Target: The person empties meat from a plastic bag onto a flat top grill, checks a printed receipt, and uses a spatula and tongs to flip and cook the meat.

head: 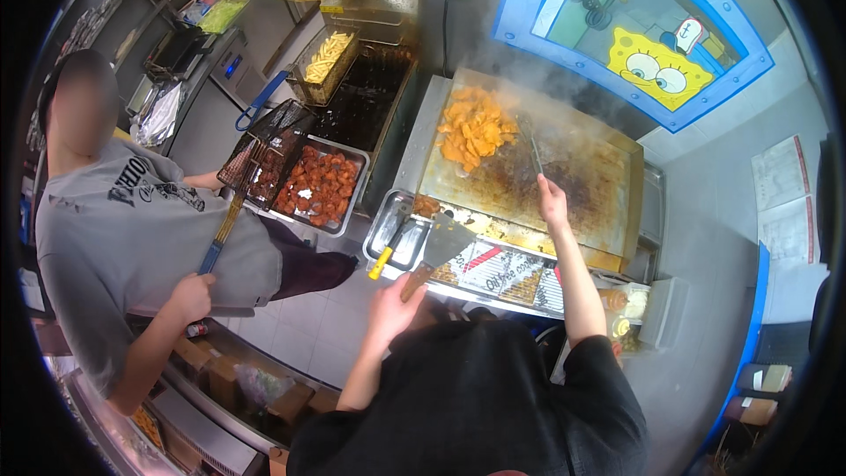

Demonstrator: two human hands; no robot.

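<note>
My right hand (552, 203) reaches over a steaming flat-top griddle (588, 178) and grips metal tongs (532, 145). The tongs' far end is at the right edge of a heap of orange-coated food pieces (470, 127), probably meat, on the griddle's left rear part. Whether the tips hold a piece is unclear in the steam. In my left hand (391, 311) is the wooden handle of a wide metal scraper (448, 239). Its blade hangs above the griddle's front ledge, by a steel tray (390, 228) and a yellow-handled tool (381, 264).
To the left, a co-worker (158, 225) holds a fryer basket (261, 162) over a tray of reddish fried pieces (317, 185). Behind it, a basket of fries (328, 56) rests at the deep fryer (363, 92). Sauce containers (621, 314) stand right of the griddle.
</note>
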